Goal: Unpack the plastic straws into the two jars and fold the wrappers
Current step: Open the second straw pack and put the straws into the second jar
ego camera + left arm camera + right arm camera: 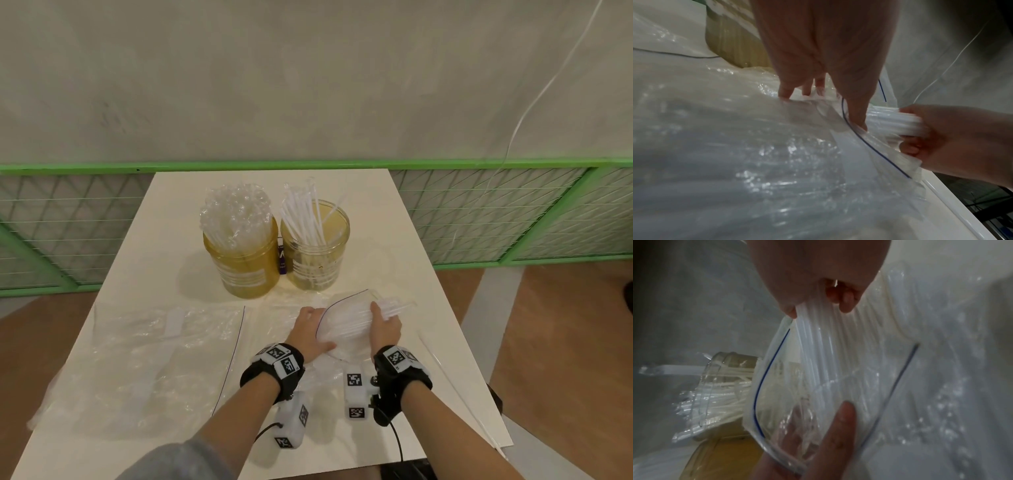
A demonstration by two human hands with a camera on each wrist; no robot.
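Note:
On the white table [171, 274] my left hand [310, 325] pinches the rim of a clear zip bag [339, 329] with a blue seal line. In the right wrist view its thumb lies over the rim with the fingers behind the plastic. My right hand [385, 323] grips a bundle of clear straws [390, 306] that sticks half out of the bag's mouth. Beyond stand two amber jars: the left jar [245, 267] is packed with straws, the right jar [317, 260] holds a loose handful. The wrist views show the bundle [818, 340] in my right hand [818, 309] and my left hand [822, 110] at the bag [777, 162].
An empty crinkled wrapper [154, 349] lies flat on the table's left half. A small purple object [282, 260] stands between the jars. A green mesh fence [479, 219] runs behind the table. The table's right edge [479, 387] is close to my right wrist.

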